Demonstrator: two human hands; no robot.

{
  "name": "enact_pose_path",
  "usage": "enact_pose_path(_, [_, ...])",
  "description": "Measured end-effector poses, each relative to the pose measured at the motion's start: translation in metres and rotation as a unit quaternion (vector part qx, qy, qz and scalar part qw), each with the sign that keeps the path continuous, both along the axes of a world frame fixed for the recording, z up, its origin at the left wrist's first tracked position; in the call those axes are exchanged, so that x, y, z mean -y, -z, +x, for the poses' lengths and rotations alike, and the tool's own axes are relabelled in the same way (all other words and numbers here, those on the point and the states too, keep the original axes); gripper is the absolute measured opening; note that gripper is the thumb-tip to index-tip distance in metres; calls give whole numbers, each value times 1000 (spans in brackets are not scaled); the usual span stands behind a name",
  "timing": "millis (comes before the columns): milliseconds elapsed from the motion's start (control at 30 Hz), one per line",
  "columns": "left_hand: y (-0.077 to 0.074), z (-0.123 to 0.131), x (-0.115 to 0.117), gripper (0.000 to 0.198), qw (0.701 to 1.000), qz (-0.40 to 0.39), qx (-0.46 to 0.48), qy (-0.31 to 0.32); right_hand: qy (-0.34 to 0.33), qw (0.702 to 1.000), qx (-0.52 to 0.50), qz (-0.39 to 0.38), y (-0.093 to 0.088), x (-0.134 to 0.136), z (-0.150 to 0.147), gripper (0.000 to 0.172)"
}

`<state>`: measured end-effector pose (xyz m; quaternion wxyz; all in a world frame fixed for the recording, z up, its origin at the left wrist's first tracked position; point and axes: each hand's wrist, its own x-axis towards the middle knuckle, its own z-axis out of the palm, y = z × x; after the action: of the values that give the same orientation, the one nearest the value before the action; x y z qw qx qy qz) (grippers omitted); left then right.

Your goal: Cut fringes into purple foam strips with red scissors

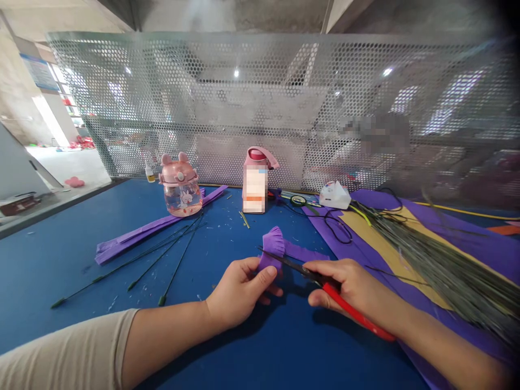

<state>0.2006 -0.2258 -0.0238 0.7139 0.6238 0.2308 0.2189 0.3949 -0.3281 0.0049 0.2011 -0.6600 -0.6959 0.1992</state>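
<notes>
Between the thumb and fingers of my left hand (244, 290) is a purple crepe paper strip (273, 242), its upper end fanned into a fringe. The strip's tail stretches right along the table. My right hand (349, 287) is closed around scissors with red handles (351, 311). Their dark blades point left and lie across the paper just above my left thumb; I cannot tell how far the blades are apart. Left of my hands, several thin green wire stems (174, 260) with dark tips rest on the table near a folded purple paper strip (134, 237).
On the blue table (162, 346) stand a pink-lidded rabbit bottle (182, 187), a small dropper bottle (150, 172) and a pink flask behind a blurred upright screen (255, 189). At right, a bundle of green wires (439, 260) lies on purple and tan paper. A perforated metal panel (260, 108) closes the back.
</notes>
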Motion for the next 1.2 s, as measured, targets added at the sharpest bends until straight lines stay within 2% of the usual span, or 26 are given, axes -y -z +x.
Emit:
enact_pose_path(100, [0, 1, 0, 43, 1000, -21, -2, -5, 10, 1000, 2, 0, -1, 0, 0, 32])
enact_pose_path(233, [-1, 1, -1, 43, 999, -35, 0, -35, 13, 1000, 6, 1, -3, -1, -1, 50])
enact_pose_path(300, [-1, 1, -2, 41, 998, -35, 3, -48, 5, 1000, -2, -14, -3, 0, -1, 54])
enact_pose_path(433, [-1, 0, -1, 38, 999, -15, 6, -42, -7, 999, -5, -35, -5, 1, -3, 48])
enact_pose_path(700, [1, 1, 2, 36, 1000, 0, 5, -19, -22, 1000, -9, -18, -7, 0, -7, 53])
enact_pose_path(967, [0, 1, 1, 36, 1000, 4, 5, -10, -18, 999, -32, -20, -4, 0, -9, 35])
enact_pose_path(1200, [-1, 0, 1, 37, 1000, 10, 6, -1, -7, 1000, -6, -17, -4, 0, -8, 33])
